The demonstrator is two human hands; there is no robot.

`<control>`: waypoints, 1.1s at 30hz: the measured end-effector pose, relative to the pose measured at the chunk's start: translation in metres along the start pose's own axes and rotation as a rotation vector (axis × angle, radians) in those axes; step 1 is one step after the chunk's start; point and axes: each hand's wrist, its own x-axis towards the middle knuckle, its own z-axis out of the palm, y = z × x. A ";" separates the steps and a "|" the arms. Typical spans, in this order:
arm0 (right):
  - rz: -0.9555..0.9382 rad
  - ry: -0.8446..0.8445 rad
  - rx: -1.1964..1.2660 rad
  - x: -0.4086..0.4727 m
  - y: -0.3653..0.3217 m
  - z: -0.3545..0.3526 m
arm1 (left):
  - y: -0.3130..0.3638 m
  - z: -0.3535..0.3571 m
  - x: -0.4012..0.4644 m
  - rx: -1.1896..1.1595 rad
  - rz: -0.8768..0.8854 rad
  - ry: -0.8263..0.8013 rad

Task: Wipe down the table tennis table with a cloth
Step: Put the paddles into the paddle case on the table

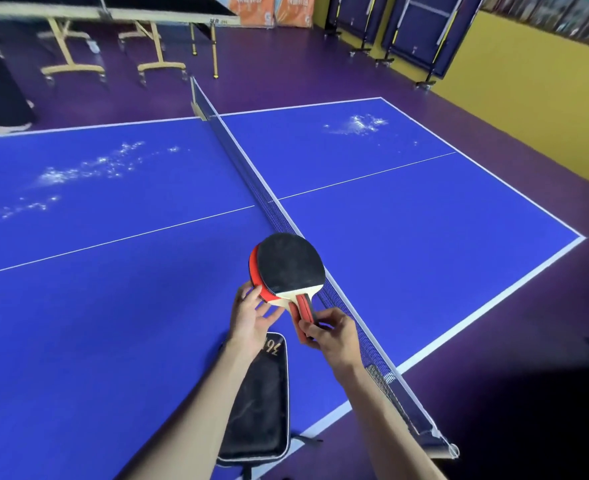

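The blue table tennis table (113, 306) fills the view, with its net (251, 174) running from the far middle to the near right. White wet-looking speckles lie on the left half (78, 171) and the far right half (359, 124). Two stacked paddles (288, 265), black rubber on top and red beneath, hang above the table beside the net. My right hand (331, 336) grips their handles. My left hand (253, 318) touches the lower blade's edge with its fingertips. No cloth is in view.
A black paddle case (258, 403) lies on the table's near edge under my left forearm. Another table on yellow wheeled legs (147, 39) stands at the far left, folded tables (421, 29) at the far right by a yellow wall. Purple floor surrounds everything.
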 end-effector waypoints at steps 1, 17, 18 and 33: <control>-0.001 0.004 -0.012 0.000 0.002 0.003 | 0.003 -0.001 0.000 -0.010 -0.014 0.015; 0.255 -0.079 -0.416 0.030 0.127 0.008 | 0.000 -0.104 -0.037 0.140 0.168 0.443; 0.301 -0.074 -0.482 0.030 0.141 0.012 | 0.000 -0.113 -0.045 0.142 0.164 0.462; 0.389 -0.075 -0.568 0.018 0.200 0.048 | -0.015 -0.188 -0.088 0.190 0.062 0.469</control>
